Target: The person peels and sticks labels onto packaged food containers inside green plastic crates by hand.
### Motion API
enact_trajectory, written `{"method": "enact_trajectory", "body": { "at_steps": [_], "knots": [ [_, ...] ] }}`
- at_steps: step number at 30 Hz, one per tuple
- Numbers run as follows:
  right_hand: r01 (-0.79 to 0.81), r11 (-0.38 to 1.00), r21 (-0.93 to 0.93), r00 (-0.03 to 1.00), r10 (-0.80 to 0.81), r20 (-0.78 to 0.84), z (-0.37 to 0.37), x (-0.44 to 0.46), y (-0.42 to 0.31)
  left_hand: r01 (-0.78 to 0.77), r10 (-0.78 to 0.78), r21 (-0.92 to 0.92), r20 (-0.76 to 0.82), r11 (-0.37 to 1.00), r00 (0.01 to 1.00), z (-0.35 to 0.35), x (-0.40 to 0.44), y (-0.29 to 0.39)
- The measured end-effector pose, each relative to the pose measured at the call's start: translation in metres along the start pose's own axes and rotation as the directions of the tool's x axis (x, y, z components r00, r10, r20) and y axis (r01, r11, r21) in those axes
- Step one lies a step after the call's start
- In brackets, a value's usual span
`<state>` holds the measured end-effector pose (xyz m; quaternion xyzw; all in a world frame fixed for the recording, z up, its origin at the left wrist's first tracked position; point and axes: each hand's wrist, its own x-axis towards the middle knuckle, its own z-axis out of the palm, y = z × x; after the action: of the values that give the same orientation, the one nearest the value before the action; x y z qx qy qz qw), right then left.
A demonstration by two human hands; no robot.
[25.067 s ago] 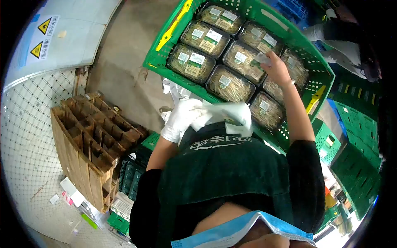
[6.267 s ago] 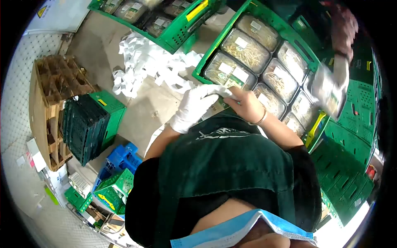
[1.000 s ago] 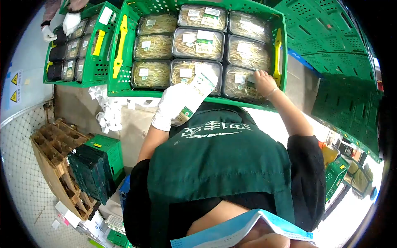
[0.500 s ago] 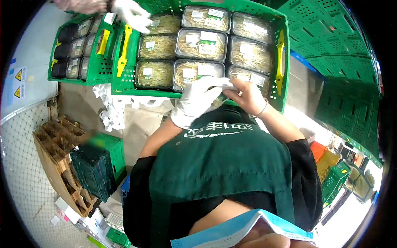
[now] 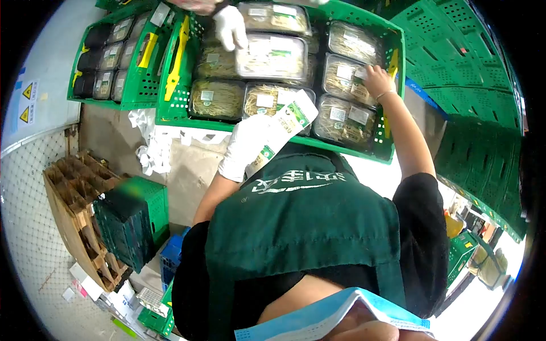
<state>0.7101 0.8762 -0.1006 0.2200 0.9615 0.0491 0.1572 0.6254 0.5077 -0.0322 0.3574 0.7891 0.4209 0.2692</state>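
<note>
My left hand (image 5: 248, 143), in a white glove, is closed around a strip of printed labels (image 5: 296, 116) in green and white. It is in front of the near edge of the green crate (image 5: 227, 125). My bare right hand (image 5: 381, 81) has its fingertips on a label (image 5: 359, 91) on the middle sprout pack (image 5: 334, 85) in the right column. The fingers partly cover that label's upper edge. Below it lies another labelled pack of sprouts (image 5: 343, 122).
Another person's gloved hand (image 5: 230, 28) reaches in from the top, beside a brighter centre pack (image 5: 272, 55). A second green crate (image 5: 131, 101) of packs stands left. Stacked green crates (image 5: 455, 57) rise on the right; wooden pallets (image 5: 77, 210) are at lower left.
My right hand has left the strip and moved up and right to the middle pack, which now bears a second label. The other person's hand has moved right, and the centre pack has shifted.
</note>
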Motion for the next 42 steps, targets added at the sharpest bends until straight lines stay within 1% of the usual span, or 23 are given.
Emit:
{"method": "enact_trajectory", "body": {
  "at_steps": [2,4,5,6,7,8,9,12,14,15,16,17,18,22,24,29,32,34,36,38,40,41,42],
  "knots": [
    [-0.078,0.997,-0.022,0.986,0.074,-0.153,-0.031,-0.024,-0.015,0.02,-0.02,-0.113,-0.003,0.993,1.0,0.002,-0.004,0.003],
    [-0.012,0.835,0.55,0.997,-0.031,0.07,-0.067,-0.047,-0.037,0.055,-0.076,-0.281,-0.066,0.958,0.995,0.004,0.0,0.015],
    [0.004,0.449,0.894,0.946,-0.29,0.141,-0.06,-0.057,-0.043,-0.06,0.032,-0.246,-0.117,0.967,0.993,0.005,0.003,0.022],
    [0.082,0.003,0.997,0.859,-0.507,-0.069,-0.085,-0.081,-0.068,-0.061,0.033,-0.247,-0.118,0.967,0.992,0.006,0.003,0.022],
    [0.275,0.017,0.961,0.839,-0.493,-0.232,-0.081,-0.093,-0.084,-0.003,-0.018,-0.26,-0.078,0.966,0.997,0.006,0.005,0.024],
    [0.356,0.344,0.869,0.869,-0.463,-0.173,-0.1,-0.105,-0.092,0.056,-0.068,-0.268,-0.038,0.962,0.997,0.006,0.006,0.025],
    [0.492,0.419,0.763,0.852,-0.413,-0.322,-0.104,-0.11,-0.101,0.052,-0.065,-0.265,-0.04,0.963,0.997,0.003,0.007,0.03],
    [0.562,0.437,0.703,0.811,-0.458,-0.364,-0.1,-0.116,-0.115,0.1,-0.1,-0.17,0.004,0.98,0.995,-0.004,0.01,0.05],
    [0.565,0.426,0.706,0.819,-0.394,-0.417,-0.101,-0.12,-0.122,-0.187,0.173,-0.095,-0.141,0.978,0.975,0.006,0.015,0.063],
    [0.505,0.396,0.767,0.86,-0.312,-0.405,-0.107,-0.12,-0.12,-0.392,0.449,0.275,-0.189,0.878,0.873,0.011,0.016,0.057],
    [0.444,0.358,0.821,0.895,-0.231,-0.383,-0.111,-0.119,-0.119,-0.325,0.378,0.327,-0.113,0.887,0.919,0.011,0.014,0.05],
    [0.559,0.452,0.695,0.829,-0.273,-0.489,-0.109,-0.109,-0.107,-0.199,0.21,0.118,-0.097,0.973,0.973,0.012,0.015,0.045],
    [0.402,0.511,0.76,0.913,-0.162,-0.374,-0.111,-0.098,-0.094,-0.046,0.043,-0.09,-0.043,0.995,0.998,0.011,0.015,0.043],
    [0.317,0.908,0.273,0.868,-0.162,-0.469,-0.097,0.016,0.007,0.043,-0.049,-0.069,-0.092,0.997,0.995,-0.004,0.004,0.031],
    [0.084,0.994,0.074,0.966,-0.063,-0.251,-0.079,0.057,0.028,0.18,-0.178,0.001,-0.121,0.984,0.976,-0.016,-0.006,0.013],
    [-0.185,0.981,-0.056,0.977,0.178,-0.113,-0.017,0.094,0.017,0.272,-0.253,0.085,-0.189,0.958,0.949,-0.032,-0.038,-0.004],
    [-0.391,0.91,0.137,0.832,0.413,-0.37,-0.013,0.073,-0.004,0.285,-0.274,0.029,-0.187,0.958,0.943,-0.039,-0.053,-0.013],
    [-0.328,0.941,0.081,0.928,0.337,-0.16,-0.01,0.056,-0.011,0.295,-0.343,-0.216,-0.241,0.931,0.908,-0.041,-0.058,-0.015],
    [-0.202,0.979,-0.003,0.979,0.202,-0.008,-0.006,0.026,-0.02,0.283,-0.34,-0.232,-0.261,0.931,0.904,-0.042,-0.06,-0.016],
    [-0.183,0.981,-0.064,0.982,0.186,0.036,0.023,0.01,-0.018,0.264,-0.331,-0.247,-0.288,0.932,0.899,-0.044,-0.061,-0.017],
    [-0.22,0.972,-0.087,0.923,0.236,0.303,0.023,-0.006,-0.02,0.284,-0.407,-0.429,-0.228,0.857,0.884,-0.047,-0.063,-0.019],
    [-0.028,0.987,-0.159,0.953,0.074,0.293,0.024,-0.011,-0.02,0.28,-0.405,-0.432,-0.232,0.858,0.884,-0.049,-0.063,-0.019],
    [0.372,0.916,-0.15,0.787,-0.225,0.575,0.022,-0.002,-0.02,0.231,-0.332,-0.366,-0.24,0.901,0.912,-0.05,-0.061,-0.018]
  ]
}}
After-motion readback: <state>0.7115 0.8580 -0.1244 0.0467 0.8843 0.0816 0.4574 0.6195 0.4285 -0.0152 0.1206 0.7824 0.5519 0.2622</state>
